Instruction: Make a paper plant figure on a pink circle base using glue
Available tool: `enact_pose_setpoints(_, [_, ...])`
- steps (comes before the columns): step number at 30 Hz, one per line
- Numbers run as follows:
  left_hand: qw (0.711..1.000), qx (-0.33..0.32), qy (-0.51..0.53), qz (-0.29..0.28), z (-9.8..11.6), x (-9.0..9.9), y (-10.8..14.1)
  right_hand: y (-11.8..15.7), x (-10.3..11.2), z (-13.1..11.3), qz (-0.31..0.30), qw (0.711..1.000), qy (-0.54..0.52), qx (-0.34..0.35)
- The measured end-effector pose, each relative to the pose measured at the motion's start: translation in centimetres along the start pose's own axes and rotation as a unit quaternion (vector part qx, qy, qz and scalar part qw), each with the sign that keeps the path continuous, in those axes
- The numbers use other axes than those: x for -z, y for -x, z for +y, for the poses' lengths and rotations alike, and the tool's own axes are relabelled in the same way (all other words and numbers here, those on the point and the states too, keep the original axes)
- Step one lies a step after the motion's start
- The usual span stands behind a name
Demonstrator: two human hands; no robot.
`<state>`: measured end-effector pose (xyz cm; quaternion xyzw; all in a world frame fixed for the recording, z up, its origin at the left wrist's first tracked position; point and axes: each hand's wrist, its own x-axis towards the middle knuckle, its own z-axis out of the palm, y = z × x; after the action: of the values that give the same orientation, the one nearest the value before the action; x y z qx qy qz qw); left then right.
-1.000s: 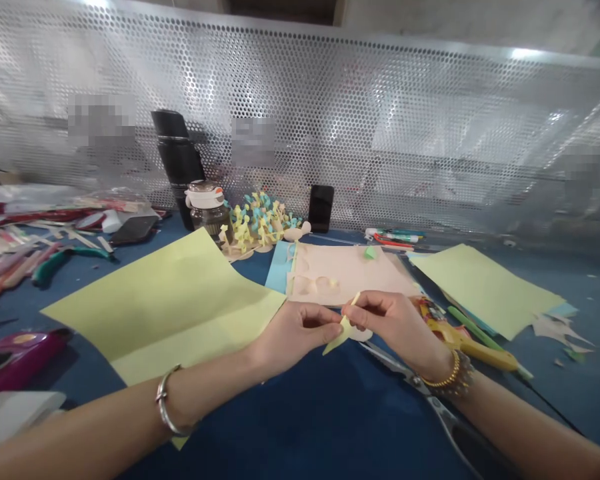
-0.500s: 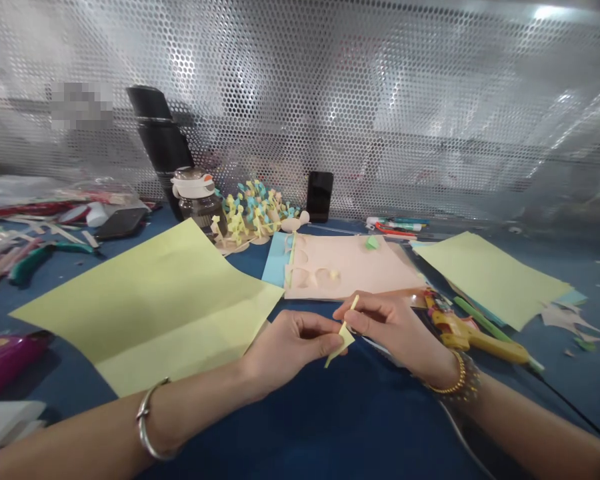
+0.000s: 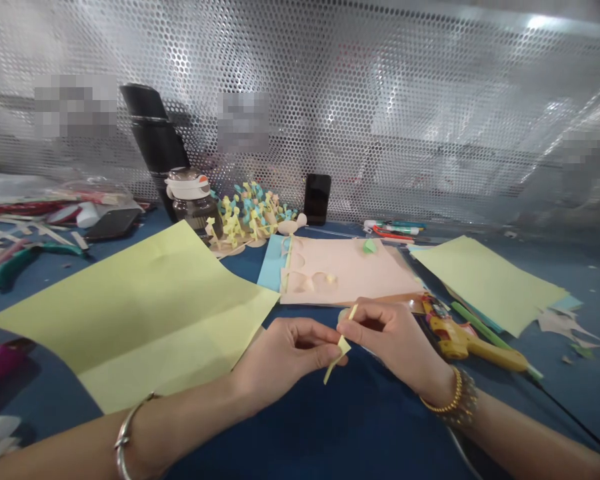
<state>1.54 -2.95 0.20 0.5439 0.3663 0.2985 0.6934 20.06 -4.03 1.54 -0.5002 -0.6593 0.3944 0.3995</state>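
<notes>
Between my two hands is a small folded piece of pale yellow paper [image 3: 344,345], with a narrow strip running out of it at both ends. My left hand [image 3: 280,353] pinches it between thumb and fingertips, and the strip's lower end hangs below the thumb. Higher up, my right hand [image 3: 403,340] grips the strip's upper part between thumb and forefinger, its tip poking out above. Left of my hands lies a large creased yellow sheet [image 3: 150,293], partly behind my left forearm. Beyond my fingers is a pink sheet [image 3: 365,267] with round cut-outs.
A yellow hot glue gun [image 3: 480,347] with a cord lies beside my right hand. Stacked yellow sheets [image 3: 495,280] are further right. Behind stand small paper figures [image 3: 250,210], a jar [image 3: 193,207], a black flask [image 3: 155,137] and a phone [image 3: 317,199]. Green-handled pliers [image 3: 27,257] lie left.
My right fingertips have closed in lower along the strip, nearer my left hand. The paper piece has tilted slightly and sits a little lower. The whole view has shifted slightly.
</notes>
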Motion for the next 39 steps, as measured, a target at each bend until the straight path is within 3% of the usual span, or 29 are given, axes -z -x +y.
enact_pose_setpoints(10, [0.999, -0.015, -0.035, -0.003, -0.3, 0.1, 0.3, 0.2, 0.0, -0.1, 0.018, 1.0, 0.019, 0.01])
enact_pose_setpoints(17, [0.999, -0.021, 0.036, 0.017, -0.2, 0.0, 0.2, 0.2, 0.4, -0.5, -0.047, 0.997, 0.035, 0.051])
enact_pose_setpoints(24, [0.996, -0.052, 0.032, 0.071, 0.1, 0.2, -0.1, 0.1, 2.1, -0.5, 0.077, 0.991, 0.088, 0.07])
enact_pose_setpoints(27, [0.99, -0.091, -0.022, 0.105, 0.4, 0.2, -0.1, 0.0, 2.2, -0.3, 0.097, 0.982, 0.123, 0.104])
enact_pose_setpoints(30, [0.984, -0.106, -0.099, 0.102, 0.5, 0.1, 0.0, 0.1, 1.7, -0.3, 0.108, 0.977, 0.123, 0.135])
enact_pose_setpoints(35, [0.972, -0.137, -0.182, 0.063, 0.1, 0.1, 0.2, 0.5, 1.0, -1.4, 0.004, 0.966, 0.192, 0.176])
enact_pose_setpoints(39, [0.964, -0.134, -0.223, 0.049, -0.2, 0.2, 0.5, 0.8, 1.5, -2.3, -0.027, 0.943, 0.254, 0.215])
